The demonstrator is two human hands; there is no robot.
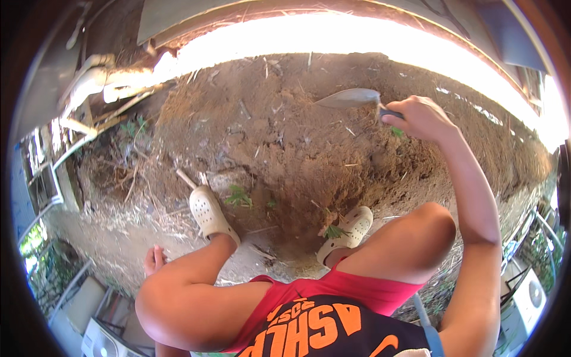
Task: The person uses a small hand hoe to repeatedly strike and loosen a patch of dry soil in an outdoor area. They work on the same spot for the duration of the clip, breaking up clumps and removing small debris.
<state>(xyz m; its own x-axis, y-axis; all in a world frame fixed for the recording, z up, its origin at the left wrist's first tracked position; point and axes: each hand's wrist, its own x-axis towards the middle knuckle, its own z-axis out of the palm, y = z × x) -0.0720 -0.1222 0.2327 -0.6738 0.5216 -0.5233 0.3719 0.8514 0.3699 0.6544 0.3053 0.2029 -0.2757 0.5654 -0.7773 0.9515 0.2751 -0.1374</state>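
Note:
My right hand (419,117) is closed round the dark handle of a trowel (352,98). The trowel's pointed metal blade extends left, over the far part of a brown soil mound (238,128). Beside my left knee, my left hand (153,260) hangs low, partly hidden by the leg. Its visible fingers stretch out a little apart, with nothing seen in them. Loose clods and a dug hollow lie in the soil between the trowel and my feet.
My feet, in cream clogs (209,213), stand on the near side of the mound. Small green weeds (238,196) and dry twigs are scattered there. White pipes (57,178) run at the left. Outdoor air-conditioner units (531,291) stand behind at both sides. Bright sunlight strikes the far edge.

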